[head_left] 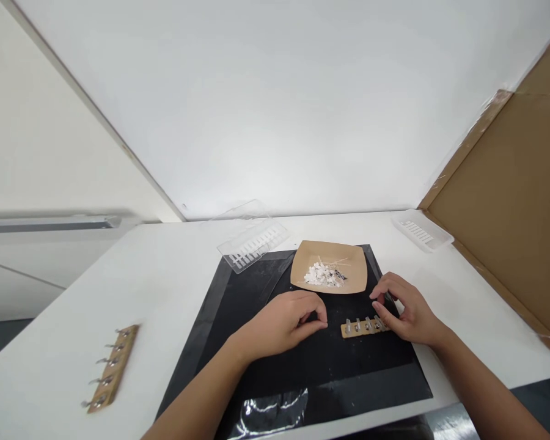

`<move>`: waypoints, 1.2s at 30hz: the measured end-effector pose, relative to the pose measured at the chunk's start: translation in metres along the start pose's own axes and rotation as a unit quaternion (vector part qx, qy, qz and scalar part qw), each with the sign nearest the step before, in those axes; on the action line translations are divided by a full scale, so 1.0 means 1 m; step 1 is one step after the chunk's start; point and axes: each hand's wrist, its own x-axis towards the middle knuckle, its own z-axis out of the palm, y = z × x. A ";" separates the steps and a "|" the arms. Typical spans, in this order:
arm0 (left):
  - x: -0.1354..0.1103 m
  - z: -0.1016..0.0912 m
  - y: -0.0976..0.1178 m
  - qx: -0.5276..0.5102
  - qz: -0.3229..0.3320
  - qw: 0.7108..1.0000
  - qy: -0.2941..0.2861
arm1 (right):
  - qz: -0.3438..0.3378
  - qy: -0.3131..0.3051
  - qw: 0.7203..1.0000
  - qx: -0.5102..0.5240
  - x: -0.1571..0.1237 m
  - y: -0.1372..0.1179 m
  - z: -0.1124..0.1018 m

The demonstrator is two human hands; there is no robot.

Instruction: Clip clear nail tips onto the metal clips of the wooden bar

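Note:
A small wooden strip with several metal pegs [358,327] lies on a black mat [256,366] in front of me. My right hand [406,311] rests at the strip's right end, thumb and fingers closed on it. My left hand [282,321] lies on the mat just left of the strip, fingers curled with the fingertips pinched together; anything between them is too small to make out. Just beyond both hands sits a tan square plate [302,272] holding small white pieces and a few thin sticks.
A second wooden strip with metal hooks [110,366] lies on the white table at the near left. A clear plastic tray with its lid [252,241] sits behind the mat, another white tray [421,231] at the far right. A cardboard panel [508,201] stands along the right edge.

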 end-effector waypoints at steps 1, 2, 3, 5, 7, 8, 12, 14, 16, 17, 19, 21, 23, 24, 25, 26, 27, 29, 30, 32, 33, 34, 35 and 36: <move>0.001 0.003 -0.001 0.000 0.008 1.000 0.004 | -0.001 0.002 1.000 -0.006 0.000 0.000 -0.001; 0.001 0.006 -0.001 -0.001 0.016 1.000 0.011 | -0.002 0.005 1.000 -0.012 0.000 0.000 -0.001; 0.001 0.008 -0.002 -0.005 0.023 0.999 0.024 | -0.003 0.009 1.000 -0.017 0.000 0.001 -0.002; 0.002 0.011 -0.003 -0.013 0.031 0.998 0.052 | -0.005 0.018 1.000 -0.025 0.001 0.001 -0.003; 0.003 0.012 -0.005 -0.022 0.035 0.995 0.088 | -0.010 0.025 0.999 -0.029 0.001 0.002 -0.003; 0.004 0.013 -0.005 -0.026 0.037 0.993 0.108 | -0.015 0.030 0.999 -0.031 0.001 0.003 -0.002; 0.009 0.019 -0.007 -0.053 0.039 0.983 0.172 | -0.031 0.069 0.996 -0.041 0.000 0.008 0.002; 0.011 0.024 -0.005 -0.081 0.021 0.977 0.197 | -0.027 0.106 0.993 -0.041 0.001 0.009 0.004; 0.014 0.029 -0.004 -0.114 -0.008 0.970 0.216 | -0.017 0.136 0.990 -0.037 0.003 0.007 0.004; 0.015 0.031 -0.003 -0.134 -0.017 0.964 0.230 | -0.013 0.141 0.989 -0.033 0.006 0.004 0.003; 0.016 0.035 -0.002 -0.178 -0.044 0.952 0.245 | -0.015 0.130 0.991 -0.021 0.015 -0.006 -0.001; 0.017 0.037 -0.002 -0.215 -0.069 0.938 0.265 | -0.029 0.092 0.995 -0.006 0.030 -0.021 -0.006; 0.018 0.038 -0.004 -0.246 -0.085 0.922 0.287 | -0.043 0.036 0.998 0.003 0.050 -0.038 -0.009; 0.018 0.038 -0.005 -0.259 -0.089 0.915 0.298 | -0.051 -0.010 0.999 0.011 0.061 -0.045 -0.009; 0.017 0.037 -0.006 -0.269 -0.091 0.908 0.307 | -0.055 -0.049 0.997 0.021 0.073 -0.052 -0.008; 0.017 0.036 -0.007 -0.278 -0.093 0.903 0.314 | -0.061 -0.081 0.994 0.031 0.084 -0.056 -0.007; 0.017 0.035 -0.008 -0.285 -0.096 0.899 0.319 | -0.076 -0.109 0.990 0.040 0.095 -0.058 -0.004; 0.015 0.032 -0.009 -0.303 -0.107 0.889 0.327 | -0.098 -0.147 0.983 0.058 0.114 -0.058 0.001; 0.015 0.030 -0.010 -0.316 -0.115 0.882 0.330 | -0.102 -0.158 0.980 0.060 0.122 -0.057 0.004; 0.014 0.029 -0.012 -0.352 -0.133 0.863 0.337 | -0.103 -0.172 0.978 0.050 0.133 -0.052 0.010; 0.015 0.029 -0.014 -0.375 -0.140 0.850 0.342 | -0.103 -0.173 0.979 0.040 0.136 -0.050 0.012; 0.015 0.029 -0.015 -0.398 -0.147 0.837 0.346 | -0.104 -0.171 0.979 0.030 0.138 -0.048 0.014; 0.015 0.029 -0.016 -0.418 -0.154 0.824 0.349 | -0.105 -0.167 0.980 0.023 0.139 -0.047 0.015; 0.015 0.029 -0.017 -0.435 -0.161 0.813 0.351 | -0.106 -0.163 0.981 0.018 0.139 -0.046 0.016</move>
